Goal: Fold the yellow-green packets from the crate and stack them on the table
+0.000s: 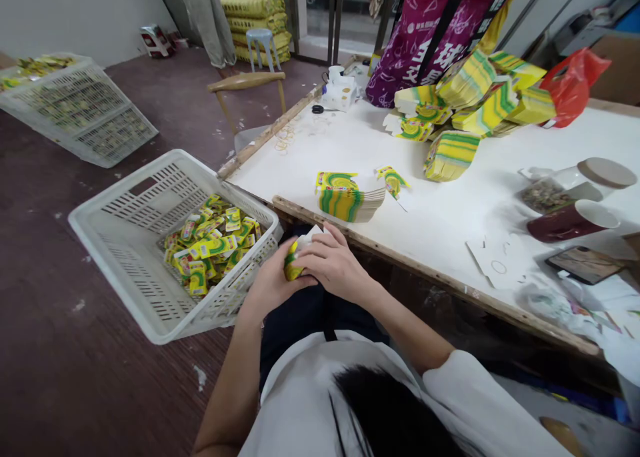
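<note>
Hands meet over my lap, wedged between table edge (400,257) and white basket (125,243) — little room either side. My left hand (270,287) and right hand (333,263) pinch one small yellow-green carton (291,262) tight between curled fingers.

Maroon mug (570,222), phone (584,264), purple bag (425,37) on table (450,210).

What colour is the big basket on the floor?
The basket is white, seen in the head view.
</note>
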`<state>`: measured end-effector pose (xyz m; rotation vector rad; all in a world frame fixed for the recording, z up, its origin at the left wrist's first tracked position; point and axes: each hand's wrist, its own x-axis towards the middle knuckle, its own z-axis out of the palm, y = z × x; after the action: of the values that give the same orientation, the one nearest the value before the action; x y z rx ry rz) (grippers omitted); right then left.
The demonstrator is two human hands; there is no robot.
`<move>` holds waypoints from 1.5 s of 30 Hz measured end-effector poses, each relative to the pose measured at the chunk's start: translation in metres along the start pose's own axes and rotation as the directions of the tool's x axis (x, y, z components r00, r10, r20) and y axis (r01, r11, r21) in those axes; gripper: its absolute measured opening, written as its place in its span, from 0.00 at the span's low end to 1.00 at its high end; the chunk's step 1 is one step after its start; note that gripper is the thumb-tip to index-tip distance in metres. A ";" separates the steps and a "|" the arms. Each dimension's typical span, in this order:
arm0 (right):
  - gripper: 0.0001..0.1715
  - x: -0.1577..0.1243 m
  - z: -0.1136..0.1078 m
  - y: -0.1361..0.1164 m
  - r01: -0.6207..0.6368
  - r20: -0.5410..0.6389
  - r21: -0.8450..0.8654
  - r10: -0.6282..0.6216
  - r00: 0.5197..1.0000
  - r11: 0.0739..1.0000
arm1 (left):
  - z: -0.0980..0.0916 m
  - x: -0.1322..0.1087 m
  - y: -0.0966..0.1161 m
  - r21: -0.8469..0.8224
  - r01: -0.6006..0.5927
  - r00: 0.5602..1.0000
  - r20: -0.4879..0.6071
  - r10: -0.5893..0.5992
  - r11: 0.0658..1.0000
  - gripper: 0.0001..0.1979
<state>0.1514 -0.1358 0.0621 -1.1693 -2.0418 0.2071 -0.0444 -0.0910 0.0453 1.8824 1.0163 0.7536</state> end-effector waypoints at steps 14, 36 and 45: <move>0.39 -0.001 0.031 0.011 -0.544 0.518 0.837 0.414 0.748 -0.063 | 0.038 -0.001 -0.003 0.257 -0.308 0.925 -0.142 0.352 0.916 0.29; 0.14 -0.015 -0.003 0.035 -0.238 0.222 0.367 0.164 0.961 0.899 | 0.012 0.001 -0.004 0.328 -0.131 0.977 -0.117 0.178 0.936 0.27; 0.36 -0.010 0.019 0.022 -0.278 0.048 0.517 0.296 0.954 0.810 | 0.024 0.004 0.001 0.343 -0.154 0.954 -0.191 0.230 0.927 0.27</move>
<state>0.1559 -0.1271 0.0332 -1.1076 -1.6130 0.8313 -0.0227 -0.0973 0.0355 2.2438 1.1654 0.9844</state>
